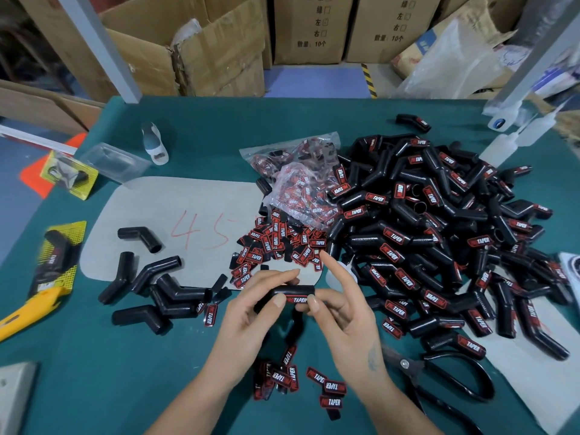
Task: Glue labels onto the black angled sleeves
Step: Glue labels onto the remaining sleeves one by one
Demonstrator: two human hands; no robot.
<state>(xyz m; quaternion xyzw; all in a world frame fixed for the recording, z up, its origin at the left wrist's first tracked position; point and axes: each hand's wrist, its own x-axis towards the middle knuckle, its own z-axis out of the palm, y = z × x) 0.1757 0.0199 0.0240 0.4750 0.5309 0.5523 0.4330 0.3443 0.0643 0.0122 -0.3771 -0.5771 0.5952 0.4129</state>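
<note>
Together, the left hand (251,312) and right hand (342,309) pinch one black sleeve (292,293) above the green table (125,372), both thumbs pressing its red label (296,300); the right forefinger sticks up free. Beyond the fingertips lie loose labels (276,243), with labelled sleeves (439,240) heaped right and bare sleeves (150,284) left.
</note>
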